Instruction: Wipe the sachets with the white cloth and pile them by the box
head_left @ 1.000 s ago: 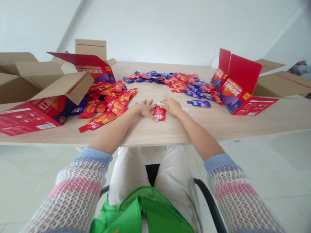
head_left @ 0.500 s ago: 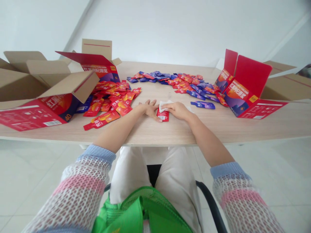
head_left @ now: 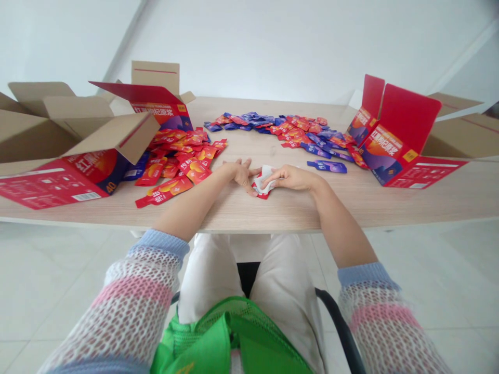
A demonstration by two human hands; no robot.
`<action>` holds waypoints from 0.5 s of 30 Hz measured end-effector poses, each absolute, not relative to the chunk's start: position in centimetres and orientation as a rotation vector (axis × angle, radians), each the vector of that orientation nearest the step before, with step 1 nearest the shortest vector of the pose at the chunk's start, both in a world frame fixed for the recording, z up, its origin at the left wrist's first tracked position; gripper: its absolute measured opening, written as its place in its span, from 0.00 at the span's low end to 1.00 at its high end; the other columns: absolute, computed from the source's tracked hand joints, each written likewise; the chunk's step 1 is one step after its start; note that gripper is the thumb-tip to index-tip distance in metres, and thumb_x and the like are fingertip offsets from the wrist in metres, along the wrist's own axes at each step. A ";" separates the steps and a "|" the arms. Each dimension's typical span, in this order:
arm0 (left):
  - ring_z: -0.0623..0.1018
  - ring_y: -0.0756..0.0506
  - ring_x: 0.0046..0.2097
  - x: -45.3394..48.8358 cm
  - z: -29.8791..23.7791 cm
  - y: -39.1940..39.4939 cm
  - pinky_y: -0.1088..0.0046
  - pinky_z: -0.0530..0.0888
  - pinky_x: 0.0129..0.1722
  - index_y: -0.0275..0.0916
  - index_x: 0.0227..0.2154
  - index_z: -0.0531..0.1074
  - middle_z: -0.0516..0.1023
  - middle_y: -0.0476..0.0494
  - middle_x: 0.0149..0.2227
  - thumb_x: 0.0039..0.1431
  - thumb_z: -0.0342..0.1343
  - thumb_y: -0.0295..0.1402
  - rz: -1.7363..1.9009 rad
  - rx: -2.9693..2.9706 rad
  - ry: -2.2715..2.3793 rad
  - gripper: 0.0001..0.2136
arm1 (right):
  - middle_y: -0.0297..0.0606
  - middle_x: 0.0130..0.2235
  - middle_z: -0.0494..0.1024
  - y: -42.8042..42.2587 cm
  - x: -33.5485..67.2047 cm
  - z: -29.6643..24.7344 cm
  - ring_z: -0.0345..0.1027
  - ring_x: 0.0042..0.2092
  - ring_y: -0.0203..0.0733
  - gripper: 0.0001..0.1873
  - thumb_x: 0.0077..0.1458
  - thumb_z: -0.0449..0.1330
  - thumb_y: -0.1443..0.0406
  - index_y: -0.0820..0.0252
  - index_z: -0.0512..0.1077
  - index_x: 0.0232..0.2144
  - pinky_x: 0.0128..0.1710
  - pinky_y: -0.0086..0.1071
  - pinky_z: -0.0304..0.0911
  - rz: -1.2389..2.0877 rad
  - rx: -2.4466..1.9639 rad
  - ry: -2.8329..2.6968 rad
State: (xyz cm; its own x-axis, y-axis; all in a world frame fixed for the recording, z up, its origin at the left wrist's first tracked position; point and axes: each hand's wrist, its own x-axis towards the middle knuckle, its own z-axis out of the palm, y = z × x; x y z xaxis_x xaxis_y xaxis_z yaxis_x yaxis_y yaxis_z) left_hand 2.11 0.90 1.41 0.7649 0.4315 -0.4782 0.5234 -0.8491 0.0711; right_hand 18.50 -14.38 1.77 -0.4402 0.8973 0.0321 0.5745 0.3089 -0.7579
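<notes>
A small red packet (head_left: 258,185) lies on the wooden table (head_left: 280,208) near its front edge. My left hand (head_left: 239,173) rests on the packet's left side with fingers spread, holding it flat. My right hand (head_left: 290,177) pinches a white cloth (head_left: 266,175) and presses it onto the packet, covering most of it.
A heap of red packets (head_left: 181,156) lies to the left beside an open red carton (head_left: 58,176) and brown cardboard boxes (head_left: 47,119). Purple and red packets (head_left: 288,130) are strewn across the far middle. Another open red carton (head_left: 397,145) stands at the right.
The white cloth in my right hand has moved from the packet's top edge down over its face. My left hand has stayed on the packet.
</notes>
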 end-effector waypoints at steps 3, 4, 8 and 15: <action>0.28 0.24 0.63 2.2 0.9 1.3 0.37 0.42 0.57 0.63 0.63 0.35 0.20 0.54 0.66 0.25 0.64 0.60 -0.672 2.757 0.728 0.61 | 0.32 0.46 0.78 -13.9 18.1 1.1 0.69 0.47 0.41 0.14 0.56 0.57 0.61 0.52 0.77 0.44 0.53 0.35 0.57 0.788 -1.378 -2.123; 0.28 0.24 0.63 2.2 0.8 1.5 0.39 0.42 0.58 0.61 0.64 0.36 0.20 0.53 0.66 0.25 0.64 0.61 -0.674 2.760 0.712 0.61 | 0.31 0.46 0.78 -13.5 17.9 0.8 0.69 0.47 0.41 0.14 0.57 0.56 0.63 0.51 0.77 0.44 0.54 0.36 0.56 0.693 -1.426 -2.119; 0.27 0.25 0.63 2.2 0.1 2.0 0.46 0.41 0.60 0.53 0.65 0.40 0.20 0.50 0.66 0.26 0.62 0.62 -0.700 2.803 0.672 0.61 | 0.28 0.44 0.79 -11.8 16.7 0.0 0.70 0.47 0.41 0.16 0.57 0.55 0.69 0.46 0.76 0.43 0.62 0.43 0.44 0.296 -1.653 -2.128; 0.29 0.24 0.63 2.1 0.5 1.5 0.42 0.43 0.58 0.52 0.64 0.24 0.19 0.44 0.66 0.26 0.62 0.62 -0.669 2.805 0.701 0.66 | 0.37 0.41 0.80 -10.6 18.3 -0.8 0.70 0.47 0.44 0.17 0.57 0.52 0.69 0.50 0.77 0.44 0.64 0.46 0.34 -0.184 -2.134 -1.912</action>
State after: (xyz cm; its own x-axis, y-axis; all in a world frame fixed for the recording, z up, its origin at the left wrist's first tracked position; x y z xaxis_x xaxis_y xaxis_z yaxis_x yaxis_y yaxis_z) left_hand 2.12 1.47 0.46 0.7883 0.4041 -0.4640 0.4823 -0.8741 0.0581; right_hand 18.33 -10.61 -0.78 0.1209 0.9549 0.2714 0.9891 -0.0927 -0.1145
